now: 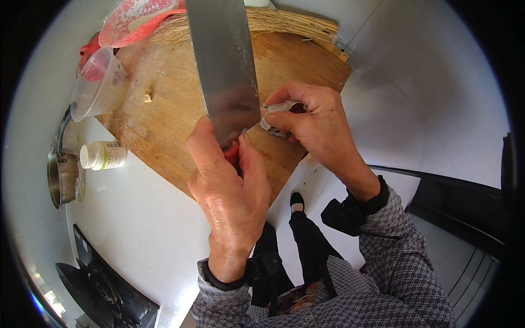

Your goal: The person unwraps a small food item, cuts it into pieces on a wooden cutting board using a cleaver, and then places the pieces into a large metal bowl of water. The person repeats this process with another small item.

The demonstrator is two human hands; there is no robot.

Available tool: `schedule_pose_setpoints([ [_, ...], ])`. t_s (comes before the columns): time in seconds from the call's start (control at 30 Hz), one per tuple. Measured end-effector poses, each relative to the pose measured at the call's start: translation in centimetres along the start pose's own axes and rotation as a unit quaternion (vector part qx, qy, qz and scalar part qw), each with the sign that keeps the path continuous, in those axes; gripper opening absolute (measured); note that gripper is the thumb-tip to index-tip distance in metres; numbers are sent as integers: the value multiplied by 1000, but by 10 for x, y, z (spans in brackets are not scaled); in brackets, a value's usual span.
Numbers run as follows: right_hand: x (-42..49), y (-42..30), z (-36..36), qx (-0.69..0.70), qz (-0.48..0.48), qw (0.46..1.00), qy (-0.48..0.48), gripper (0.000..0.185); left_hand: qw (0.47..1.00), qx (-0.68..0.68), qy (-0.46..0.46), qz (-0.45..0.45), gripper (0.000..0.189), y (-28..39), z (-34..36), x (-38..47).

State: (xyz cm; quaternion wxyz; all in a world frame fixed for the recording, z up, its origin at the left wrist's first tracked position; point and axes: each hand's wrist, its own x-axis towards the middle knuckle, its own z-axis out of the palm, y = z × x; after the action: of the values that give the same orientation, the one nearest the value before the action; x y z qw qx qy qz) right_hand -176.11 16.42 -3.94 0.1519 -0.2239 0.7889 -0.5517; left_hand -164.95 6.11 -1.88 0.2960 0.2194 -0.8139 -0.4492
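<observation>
My left hand [231, 192] grips the red handle [232, 155] of a kitchen cleaver. Its broad steel blade [224, 61] points away from me, raised in front of a wooden cutting board [164, 135], and its tip runs past the top of the view. Between the thumb and fingers of my right hand [322, 119] is a small crumpled whitish wrapper [283, 105], partly curled open, with printing on its lower part. What the wrapper holds, if anything, is unclear. A small beige lump [148, 96] lies on the board's left side.
A clear plastic tub [98, 88] leans at the board's left edge. Behind the board lie a straw brush [295, 24] and a red-rimmed plastic vessel [137, 24]. To the left are a white bottle [112, 156], a metal pot [67, 176] and a black stove [102, 283].
</observation>
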Motion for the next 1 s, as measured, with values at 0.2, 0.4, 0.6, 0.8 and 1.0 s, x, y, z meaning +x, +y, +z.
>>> schedule_pose_setpoints([
  [0.2,2,-1,-1,-1,6,1000,-6,13,999,-6,-6,-46,34,0,5,-1],
  [0.4,3,0,-2,-6,-2,1000,-8,12,999,27,-6,-34,32,-1,7,2],
  [0.6,4,-1,-2,0,12,1000,-14,12,999,35,-7,-29,31,0,9,4],
  [0.8,5,-2,-3,2,17,1000,-18,12,996,79,-12,25,29,-2,11,8],
  [1.0,6,-2,-3,8,27,999,-18,12,985,156,-22,75,24,-6,14,14],
])
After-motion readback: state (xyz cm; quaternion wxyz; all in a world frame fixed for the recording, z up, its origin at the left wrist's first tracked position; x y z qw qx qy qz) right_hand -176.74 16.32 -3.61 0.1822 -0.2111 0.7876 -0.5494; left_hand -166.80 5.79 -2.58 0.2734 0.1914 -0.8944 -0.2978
